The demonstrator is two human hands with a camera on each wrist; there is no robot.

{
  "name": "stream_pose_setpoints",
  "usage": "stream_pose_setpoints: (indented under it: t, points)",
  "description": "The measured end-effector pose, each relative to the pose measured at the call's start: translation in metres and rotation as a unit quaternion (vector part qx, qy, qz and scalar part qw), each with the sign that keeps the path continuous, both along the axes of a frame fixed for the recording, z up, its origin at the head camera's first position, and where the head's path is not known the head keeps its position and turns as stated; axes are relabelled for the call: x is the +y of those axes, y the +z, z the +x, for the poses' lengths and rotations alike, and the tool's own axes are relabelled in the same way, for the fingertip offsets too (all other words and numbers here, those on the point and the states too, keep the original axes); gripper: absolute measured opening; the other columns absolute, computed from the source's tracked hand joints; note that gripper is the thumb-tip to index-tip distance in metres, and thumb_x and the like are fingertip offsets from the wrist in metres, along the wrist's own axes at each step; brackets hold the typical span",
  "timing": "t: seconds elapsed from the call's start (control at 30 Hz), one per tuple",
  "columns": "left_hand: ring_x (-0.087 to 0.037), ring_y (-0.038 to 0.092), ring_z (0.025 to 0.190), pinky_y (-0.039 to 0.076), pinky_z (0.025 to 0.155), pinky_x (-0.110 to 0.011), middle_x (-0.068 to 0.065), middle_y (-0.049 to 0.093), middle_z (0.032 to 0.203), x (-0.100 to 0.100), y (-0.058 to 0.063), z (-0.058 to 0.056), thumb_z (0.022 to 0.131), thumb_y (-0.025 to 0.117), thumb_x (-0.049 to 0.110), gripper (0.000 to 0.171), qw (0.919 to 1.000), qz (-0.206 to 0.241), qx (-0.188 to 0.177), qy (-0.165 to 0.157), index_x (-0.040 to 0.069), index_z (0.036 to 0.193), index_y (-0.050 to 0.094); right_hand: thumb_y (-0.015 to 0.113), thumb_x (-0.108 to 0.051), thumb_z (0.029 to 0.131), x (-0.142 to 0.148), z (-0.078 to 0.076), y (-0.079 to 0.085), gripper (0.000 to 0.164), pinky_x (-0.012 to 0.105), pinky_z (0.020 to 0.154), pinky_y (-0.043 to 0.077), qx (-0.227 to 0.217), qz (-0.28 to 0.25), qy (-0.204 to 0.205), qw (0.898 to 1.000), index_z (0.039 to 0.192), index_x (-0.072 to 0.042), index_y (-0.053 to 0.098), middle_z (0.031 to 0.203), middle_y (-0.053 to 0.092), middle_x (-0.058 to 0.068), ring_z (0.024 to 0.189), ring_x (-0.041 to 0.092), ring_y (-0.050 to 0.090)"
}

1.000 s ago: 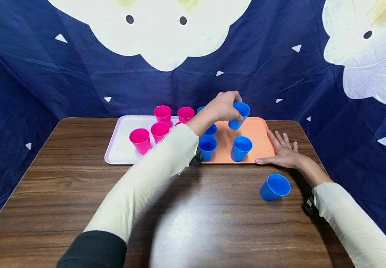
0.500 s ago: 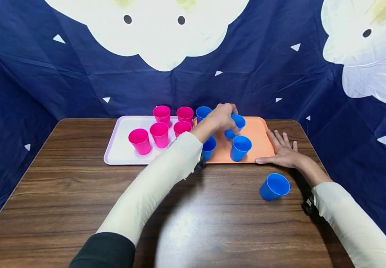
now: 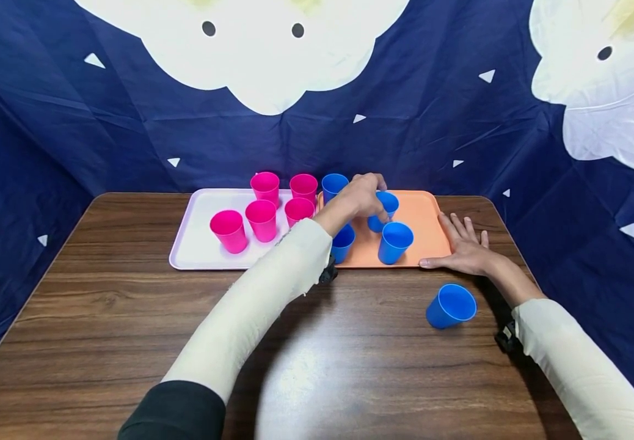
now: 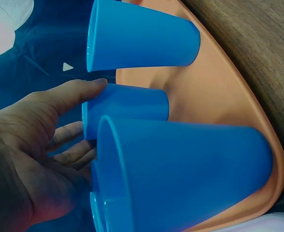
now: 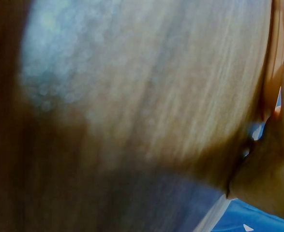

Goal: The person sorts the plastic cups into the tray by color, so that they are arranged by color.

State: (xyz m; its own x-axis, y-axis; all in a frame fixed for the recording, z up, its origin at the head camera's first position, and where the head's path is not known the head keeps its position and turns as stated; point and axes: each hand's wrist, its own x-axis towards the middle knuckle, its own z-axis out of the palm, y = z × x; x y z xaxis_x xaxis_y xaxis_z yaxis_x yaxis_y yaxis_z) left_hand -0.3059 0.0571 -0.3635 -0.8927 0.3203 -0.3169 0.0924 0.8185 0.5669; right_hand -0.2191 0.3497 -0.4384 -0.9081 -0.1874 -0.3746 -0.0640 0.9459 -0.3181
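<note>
My left hand [image 3: 362,197] reaches over the orange tray [image 3: 424,226] and holds a blue cup [image 3: 387,205] near its rim. In the left wrist view the thumb lies on that cup [image 4: 132,104] and the fingers pass behind it. The cup stands upright on the tray, behind another blue cup [image 3: 396,243]. More blue cups stand along the tray's left side, partly hidden by my left hand and forearm. With fingers spread, my right hand [image 3: 462,249] rests against the tray's right edge. A lone blue cup [image 3: 451,306] stands on the wooden table in front of that hand.
Left of the orange tray and adjoining it lies a pale lilac tray [image 3: 193,244] with several pink cups [image 3: 229,232]. Both trays are near the back edge of the table [image 3: 130,318]. A dark blue cloth [image 3: 212,140] with cloud shapes hangs behind.
My left hand has lowered the blue cup from above the orange tray onto it, drifting slightly left. The right hand has stayed at the tray's edge.
</note>
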Motion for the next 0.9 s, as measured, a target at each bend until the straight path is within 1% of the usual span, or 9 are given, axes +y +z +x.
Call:
stream_pose_setpoints:
  t: [0.1,0.17,0.23,0.27,0.33,0.5,0.53,0.67,0.9]
  points:
    - [-0.025,0.054,0.145,0.06,0.113,-0.048,-0.005,0.058,0.158,0.002,-0.018,-0.021,0.075,0.107,0.044,0.085,0.9998,-0.009,0.012,-0.013,0.03,0.147,0.064,0.076,-0.085,0.087,0.001,0.0,-0.001,0.147,0.088,0.127,-0.019,-0.001,-0.002,0.0,1.0,0.18,-0.021,-0.018,0.187,-0.018,0.029,0.17,0.058,-0.025]
    - [-0.023,0.054,0.144,0.06,0.113,-0.046,-0.004,0.06,0.156,0.002,-0.023,-0.026,0.073,0.108,0.047,0.085,0.9994,-0.011,0.021,-0.023,0.03,0.145,0.065,0.076,-0.085,0.087,0.001,0.0,-0.001,0.147,0.088,0.126,-0.019,-0.001,-0.004,0.0,1.0,0.18,-0.021,-0.019,0.186,-0.018,0.029,0.17,0.058,-0.026]
    - [-0.023,0.054,0.145,0.058,0.114,-0.046,-0.003,0.061,0.158,0.001,-0.023,-0.026,0.073,0.108,0.046,0.086,0.9993,-0.012,0.026,-0.025,0.03,0.146,0.065,0.076,-0.085,0.088,0.001,0.0,-0.002,0.147,0.088,0.126,-0.019,-0.002,-0.005,0.0,1.0,0.18,-0.023,-0.02,0.187,-0.019,0.029,0.17,0.057,-0.027]
    - [-0.022,0.053,0.146,0.058,0.115,-0.046,-0.002,0.062,0.158,0.0,-0.021,-0.024,0.074,0.107,0.046,0.086,0.9992,-0.013,0.029,-0.024,0.03,0.147,0.065,0.076,-0.084,0.088,0.001,0.0,-0.001,0.146,0.088,0.126,-0.02,-0.002,-0.007,0.001,1.0,0.18,-0.022,-0.019,0.186,-0.019,0.029,0.17,0.057,-0.027]
    - [-0.023,0.052,0.147,0.057,0.116,-0.046,-0.003,0.062,0.158,-0.004,-0.008,-0.011,0.079,0.105,0.042,0.084,0.9992,-0.004,0.032,-0.023,0.028,0.151,0.064,0.076,-0.084,0.088,0.001,0.0,-0.001,0.146,0.088,0.126,-0.019,-0.001,-0.007,0.002,1.0,0.18,-0.022,-0.02,0.186,-0.019,0.029,0.17,0.057,-0.027]
    - [-0.025,0.053,0.142,0.057,0.113,-0.044,-0.006,0.065,0.148,-0.017,0.03,0.026,0.09,0.098,0.031,0.074,0.9982,0.023,0.052,-0.022,0.019,0.154,0.062,0.075,-0.084,0.088,0.001,-0.001,0.0,0.145,0.088,0.126,-0.019,-0.002,-0.005,0.001,1.0,0.18,-0.021,-0.019,0.187,-0.018,0.029,0.17,0.058,-0.026]
    - [-0.025,0.053,0.141,0.057,0.113,-0.043,-0.006,0.065,0.147,-0.018,0.034,0.029,0.091,0.097,0.03,0.072,0.9977,0.025,0.059,-0.023,0.018,0.153,0.063,0.076,-0.084,0.088,0.001,-0.001,0.0,0.146,0.088,0.126,-0.018,-0.003,-0.005,0.001,1.0,0.18,-0.021,-0.018,0.187,-0.018,0.029,0.17,0.058,-0.026]
    - [-0.024,0.056,0.141,0.055,0.117,-0.041,-0.007,0.066,0.149,-0.021,0.042,0.037,0.094,0.095,0.027,0.062,0.9949,0.037,0.09,-0.028,0.017,0.148,0.067,0.075,-0.084,0.089,0.001,-0.002,0.001,0.145,0.089,0.126,-0.018,-0.006,-0.003,0.0,1.0,0.18,-0.021,-0.018,0.186,-0.019,0.029,0.17,0.058,-0.026]
    - [-0.023,0.059,0.137,0.056,0.117,-0.039,-0.007,0.067,0.144,-0.023,0.045,0.051,0.098,0.09,0.023,0.048,0.9841,0.101,0.137,-0.049,0.014,0.142,0.072,0.076,-0.083,0.089,0.001,-0.001,0.0,0.145,0.089,0.126,-0.019,-0.006,-0.007,0.001,1.0,0.18,-0.022,-0.018,0.186,-0.019,0.029,0.17,0.059,-0.026]
